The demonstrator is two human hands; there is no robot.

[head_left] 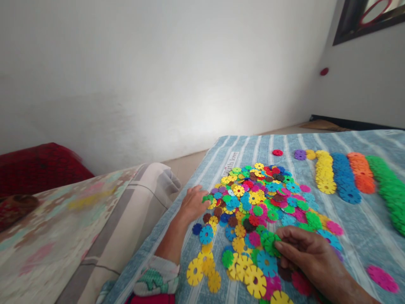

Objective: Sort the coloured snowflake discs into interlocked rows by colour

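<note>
A large heap of flat plastic snowflake discs (249,215) in many colours lies spread on a blue striped bedspread (373,236). My right hand (311,257) is shut on a small stack of green discs (268,243) at the heap's right side. My left hand (193,204) rests at the heap's left edge, its fingertips against a green disc (208,198). Sorted by colour, long rows of yellow (325,175), blue (345,180), orange (361,173) and green discs (390,194) lie beyond the heap.
A purple disc (300,154) and a red disc (277,152) lie at the far side of the bedspread. Pink discs (382,278) lie near its right. A beige-and-floral bedding roll (133,211) runs along the left, with a red cushion (41,164) beyond it and a white wall behind.
</note>
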